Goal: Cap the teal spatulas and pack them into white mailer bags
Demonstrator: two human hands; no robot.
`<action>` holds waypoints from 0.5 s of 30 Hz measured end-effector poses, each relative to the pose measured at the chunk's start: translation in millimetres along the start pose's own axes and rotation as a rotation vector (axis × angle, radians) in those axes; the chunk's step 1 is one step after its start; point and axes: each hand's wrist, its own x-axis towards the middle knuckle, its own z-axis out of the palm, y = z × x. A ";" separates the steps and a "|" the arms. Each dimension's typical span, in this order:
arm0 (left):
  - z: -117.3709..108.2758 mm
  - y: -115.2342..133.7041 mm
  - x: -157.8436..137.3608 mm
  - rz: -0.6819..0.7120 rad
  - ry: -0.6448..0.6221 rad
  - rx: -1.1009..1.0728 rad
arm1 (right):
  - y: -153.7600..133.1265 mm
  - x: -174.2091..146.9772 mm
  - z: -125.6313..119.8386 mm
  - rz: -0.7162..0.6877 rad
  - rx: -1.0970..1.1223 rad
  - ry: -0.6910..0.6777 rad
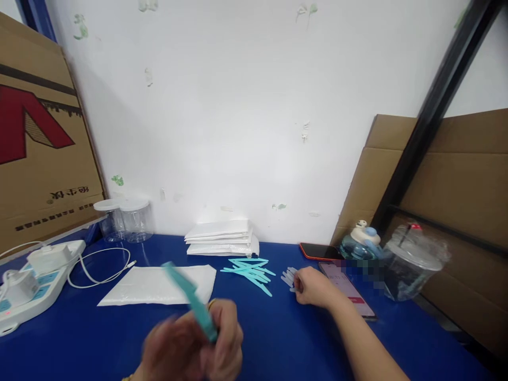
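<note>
Grip of the left hand [190,349], at the bottom centre of the frame, is closed around one teal tool [190,296], which slants up to the left and is blurred; the right hand [315,286], right of centre in the lower half, has its fingertips drawn narrow at the small translucent pieces [288,276], and I cannot tell whether it holds one.

Everything lies on a blue table [273,344] across the lower frame; behind it rises a white wall [222,106] with chipped, partly green patches; a printed cardboard box [35,132] fills the upper left; plain cardboard [464,227] and a slanting black post [432,116] stand at the right.

Counted out: one loose pile of teal pieces [252,272] just below centre, overlapping too much for a sure number; several translucent pieces, partly hidden by the fingers; one stack of white packets [218,238] against the wall, and one flat white packet [130,286] nearer, left of centre; two clear jars [137,222] with white lids at the left; one power strip [55,296] at the lower left, bearing two white plugs [51,259]; one white cable [91,283] beside it; two phones [319,251] right of centre, one dark with a red edge, one lit beyond the forearm; one ornament [363,238] and one clear tub [413,259] at the right.
</note>
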 end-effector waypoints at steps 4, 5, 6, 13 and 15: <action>-10.9 27.5 66.1 0.025 0.225 0.356 | -15.5 0.8 0.9 -0.045 -0.105 0.051; -16.6 29.1 77.5 0.007 0.253 0.571 | -19.3 0.7 1.1 -0.059 -0.119 0.068; -22.8 28.9 86.8 0.004 0.255 0.769 | -22.8 0.6 1.2 -0.069 -0.125 0.078; -50.7 3.6 111.5 0.040 0.152 1.398 | -32.3 -3.0 -2.7 -0.159 -0.024 0.061; -53.7 -4.3 109.1 0.017 0.119 1.448 | -28.8 -5.2 -2.9 -0.209 0.092 0.035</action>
